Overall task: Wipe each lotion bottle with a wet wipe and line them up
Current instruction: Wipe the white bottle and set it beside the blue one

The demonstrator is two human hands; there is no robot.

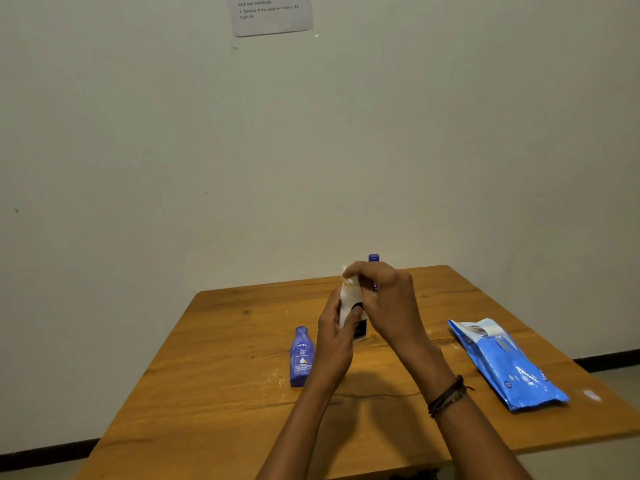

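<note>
Firmness mattered, we judged: left hand (334, 337) gripped the white bottle (347, 303), right hand (388, 296) pinched the wipe (347, 275) round its top.

The left hand (334, 327) and right hand (384, 299) met over the middle of the worktop (225, 341). Both gripped a white lotion bottle (348, 299), which filled the gap between them. A blue Nivea bottle (301, 355) stood just left of the left hand and blocked a sideways pass there. Beyond it, bare wood ran to the left edge. Directly behind the right hand stood a blue-capped bottle (373, 258), mostly hidden, with the wall (311, 168) beyond the far edge. Right of the right hand lay open wood, then a blue wet wipes pack (505, 365), well apart. The wood under the forearms, nearer than the hands, was open.
</note>
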